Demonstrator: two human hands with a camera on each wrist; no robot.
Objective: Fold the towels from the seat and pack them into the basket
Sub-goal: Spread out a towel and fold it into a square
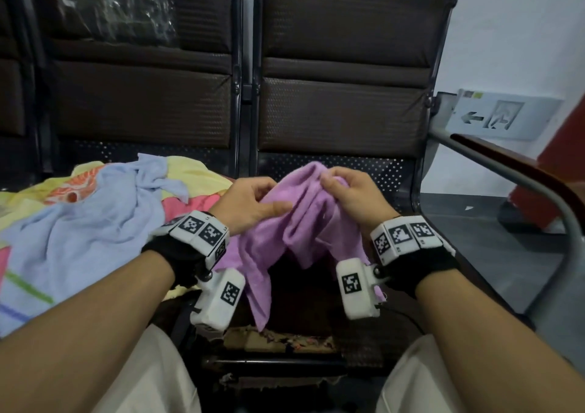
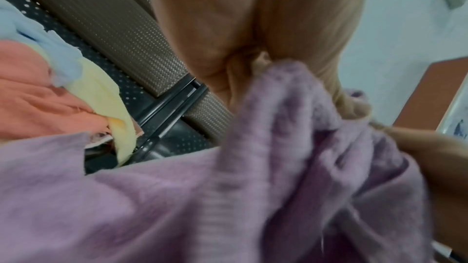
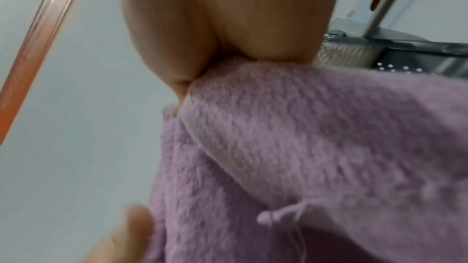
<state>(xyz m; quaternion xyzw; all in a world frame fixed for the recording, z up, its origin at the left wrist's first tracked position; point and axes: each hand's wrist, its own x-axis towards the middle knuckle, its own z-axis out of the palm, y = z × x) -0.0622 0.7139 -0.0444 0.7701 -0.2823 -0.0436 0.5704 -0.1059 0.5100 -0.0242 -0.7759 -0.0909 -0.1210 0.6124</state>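
Observation:
A purple towel [image 1: 294, 232] hangs bunched between my two hands above the dark seat [image 1: 316, 301] in front of me. My left hand [image 1: 253, 200] grips its left side, thumb laid across the cloth. My right hand [image 1: 345, 191] pinches the top edge, fingers curled over it. In the left wrist view the purple towel [image 2: 177, 197] fills the lower frame under my left hand [image 2: 253, 47]. In the right wrist view my right hand [image 3: 228, 37] clamps a fold of the purple towel [image 3: 303, 147]. No basket shows in any view.
A heap of towels lies on the neighbouring seat to the left: a light blue towel [image 1: 95, 232] over a yellow and orange one [image 1: 196, 175]. Dark seat backs [image 1: 342, 73] stand ahead. A metal armrest [image 1: 522, 184] curves at the right, with grey floor [image 1: 493, 248] beyond.

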